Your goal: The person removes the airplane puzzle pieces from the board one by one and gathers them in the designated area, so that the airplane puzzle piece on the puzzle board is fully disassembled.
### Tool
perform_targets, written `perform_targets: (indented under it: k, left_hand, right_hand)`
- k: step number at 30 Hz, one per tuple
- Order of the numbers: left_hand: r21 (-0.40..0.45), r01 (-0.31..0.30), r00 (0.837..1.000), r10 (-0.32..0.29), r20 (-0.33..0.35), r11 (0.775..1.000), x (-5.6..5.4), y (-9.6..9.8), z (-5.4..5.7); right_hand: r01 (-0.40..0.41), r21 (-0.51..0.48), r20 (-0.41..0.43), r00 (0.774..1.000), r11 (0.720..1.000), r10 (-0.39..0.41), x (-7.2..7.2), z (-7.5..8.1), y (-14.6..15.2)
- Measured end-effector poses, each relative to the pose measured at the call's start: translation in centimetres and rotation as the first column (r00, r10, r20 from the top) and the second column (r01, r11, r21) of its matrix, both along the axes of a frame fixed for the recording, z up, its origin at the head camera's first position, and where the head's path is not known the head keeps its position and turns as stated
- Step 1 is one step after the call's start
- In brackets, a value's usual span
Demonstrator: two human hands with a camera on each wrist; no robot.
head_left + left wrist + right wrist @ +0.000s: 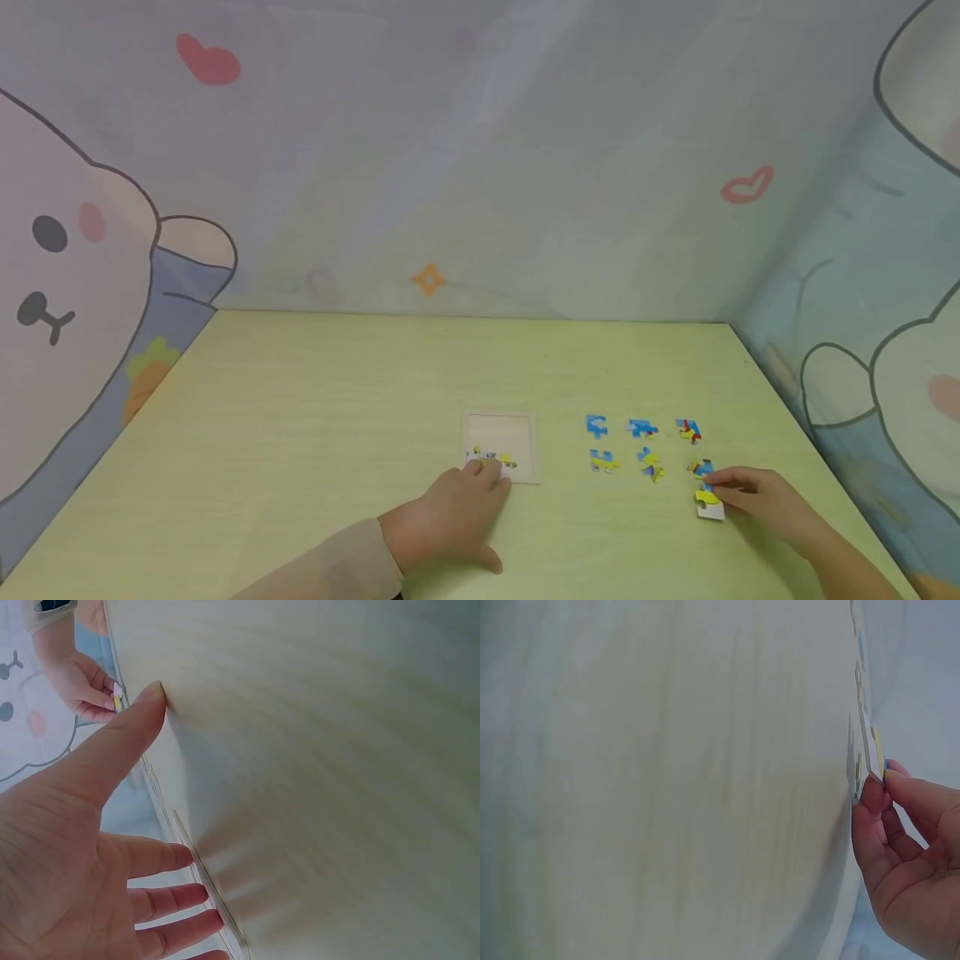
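My left hand (463, 515) rests at the near edge of a small square puzzle tray (535, 446), its fingertips touching the frame. In the left wrist view those fingers (169, 900) are straight and spread, with the thumb apart from them. Inside the tray, a row of fitted pieces (510, 460) is partly hidden by the fingers. On the right, thumb and forefinger of my right hand (768, 500) pinch a yellow and white puzzle piece (708, 503). The right wrist view shows that piece (870, 746) edge-on and tilted, just off the table.
Loose jigsaw pieces lie in two rows right of the tray, among them a blue one (596, 426) and a red and blue one (688, 429). Another piece (701, 467) lies beside the right fingertips. A patterned cloth (480, 167) hangs behind the pale table (315, 400).
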State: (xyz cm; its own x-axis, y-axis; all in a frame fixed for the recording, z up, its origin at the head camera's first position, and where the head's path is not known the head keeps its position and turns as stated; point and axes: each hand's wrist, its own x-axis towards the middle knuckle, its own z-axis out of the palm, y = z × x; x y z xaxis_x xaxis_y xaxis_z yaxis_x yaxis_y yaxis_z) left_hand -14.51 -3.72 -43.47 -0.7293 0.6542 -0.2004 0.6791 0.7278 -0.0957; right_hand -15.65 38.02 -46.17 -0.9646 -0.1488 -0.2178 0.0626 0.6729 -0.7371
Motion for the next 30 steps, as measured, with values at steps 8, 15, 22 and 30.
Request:
perform_targets:
  k: [8, 15, 22, 30]
  left_hand:
    - [0.013, 0.014, 1.0, -0.014, -0.011, 1.0, 0.02, -0.1, 0.18]
    - [-0.002, 0.038, 0.999, -0.038, -0.023, 0.999, -0.22, -0.14, 0.31]
    - [0.012, 0.036, 0.999, -0.036, -0.039, 0.999, -0.64, 0.12, 0.21]
    - [0.07, -0.018, 0.999, 0.016, 0.038, 0.997, -0.83, 0.22, 0.48]
  right_hand:
    - [-0.013, 0.047, -0.009, 1.0, 0.999, 0.014, 0.15, -0.16, 0.45]
    - [-0.051, 0.106, -0.041, 0.998, 0.993, 0.056, 0.02, -0.33, 0.44]
    - [-0.066, 0.154, -0.059, 0.995, 0.986, 0.076, 0.12, -0.3, 0.34]
    - [-0.084, 0.158, -0.078, 0.992, 0.984, 0.097, 0.27, 0.04, 0.44]
